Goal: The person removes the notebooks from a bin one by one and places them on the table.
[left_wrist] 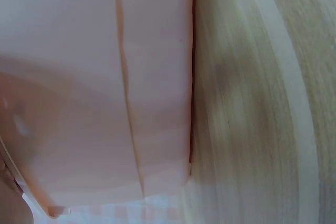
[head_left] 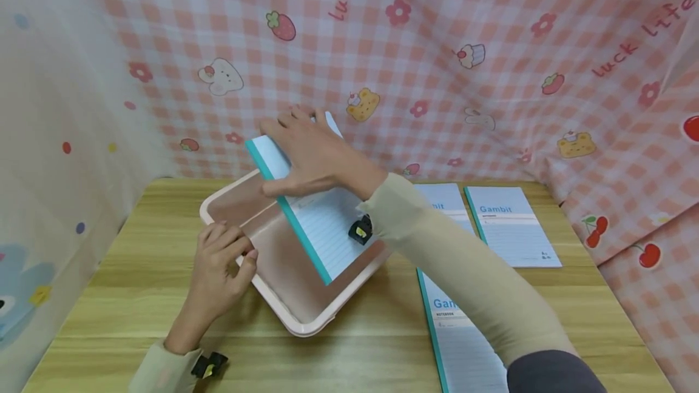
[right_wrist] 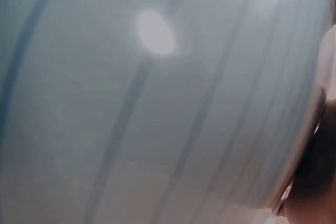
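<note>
Above a pale pink plastic bin [head_left: 297, 325], my right hand [head_left: 312, 156] grips a notebook [head_left: 322, 241] with a teal spine. The thumb lies at the spine edge and the fingers reach over the far end; their tips are hidden. The notebook is tilted, and its lined cover [right_wrist: 173, 93] fills the right wrist view. At the bin's near left side, my left hand [head_left: 218, 265] holds the rim with curled fingers. The bin's outer wall [left_wrist: 84, 135] takes up much of the left wrist view.
Right of the bin, one notebook [head_left: 516, 229] lies at the back right. Another notebook [head_left: 464, 350] lies in front, and a third notebook [head_left: 445, 199] is partly hidden behind my right arm. A pink checked cloth [head_left: 338, 53] hangs behind the wooden table [head_left: 125, 296].
</note>
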{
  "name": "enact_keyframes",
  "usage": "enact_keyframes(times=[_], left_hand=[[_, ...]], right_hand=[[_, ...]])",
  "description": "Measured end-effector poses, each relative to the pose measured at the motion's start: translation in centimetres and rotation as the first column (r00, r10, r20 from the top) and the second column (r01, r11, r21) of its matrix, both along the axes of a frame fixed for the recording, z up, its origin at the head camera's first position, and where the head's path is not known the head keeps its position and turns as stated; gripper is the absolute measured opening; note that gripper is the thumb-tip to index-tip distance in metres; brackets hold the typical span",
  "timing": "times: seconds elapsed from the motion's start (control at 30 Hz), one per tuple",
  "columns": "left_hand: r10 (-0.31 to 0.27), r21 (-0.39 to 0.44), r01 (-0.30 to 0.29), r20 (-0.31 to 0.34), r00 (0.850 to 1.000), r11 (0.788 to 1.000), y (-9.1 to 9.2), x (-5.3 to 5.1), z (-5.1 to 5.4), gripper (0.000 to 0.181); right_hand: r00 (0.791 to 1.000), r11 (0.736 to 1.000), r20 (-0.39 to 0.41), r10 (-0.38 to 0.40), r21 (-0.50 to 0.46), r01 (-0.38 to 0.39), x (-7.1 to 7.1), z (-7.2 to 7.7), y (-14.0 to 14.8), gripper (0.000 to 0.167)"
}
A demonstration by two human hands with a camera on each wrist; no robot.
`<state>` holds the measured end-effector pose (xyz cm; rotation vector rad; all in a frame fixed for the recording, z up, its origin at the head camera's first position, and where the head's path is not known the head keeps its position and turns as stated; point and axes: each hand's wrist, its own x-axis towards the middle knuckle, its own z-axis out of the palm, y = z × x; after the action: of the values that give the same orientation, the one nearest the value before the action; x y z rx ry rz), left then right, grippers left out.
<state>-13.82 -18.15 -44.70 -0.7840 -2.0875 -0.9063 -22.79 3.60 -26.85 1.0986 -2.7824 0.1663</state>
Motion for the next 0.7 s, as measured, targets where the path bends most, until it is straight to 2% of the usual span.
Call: enact_keyframes(times=[0.23, 0.37, 0.53, 0.7], left_hand=[[0.005, -0.002, -0.005, -0.015, 1.0, 1.0, 0.0, 0.0, 0.0, 0.017], [0.004, 0.0, -0.004, -0.021, 1.0, 1.0, 0.0, -0.1, 0.1, 0.017], [0.002, 0.001, -0.002, -0.024, 1.0, 1.0, 0.1, -0.2, 0.1, 0.017], [0.002, 0.004, -0.001, -0.021, 1.0, 1.0, 0.1, -0.1, -0.1, 0.017]], right_hand=[[0.999, 0.997, -0.028, -0.02, -0.073, 0.017, 0.3, 2.2, 2.5, 0.07], [0.998, 0.992, -0.049, -0.048, -0.117, 0.042, 0.5, 3.0, 4.4, 0.073], [0.994, 0.986, -0.055, -0.097, -0.143, 0.088, 0.6, 3.3, 7.1, 0.072], [0.988, 0.979, -0.054, -0.145, -0.153, 0.135, 0.6, 3.0, 10.1, 0.068]])
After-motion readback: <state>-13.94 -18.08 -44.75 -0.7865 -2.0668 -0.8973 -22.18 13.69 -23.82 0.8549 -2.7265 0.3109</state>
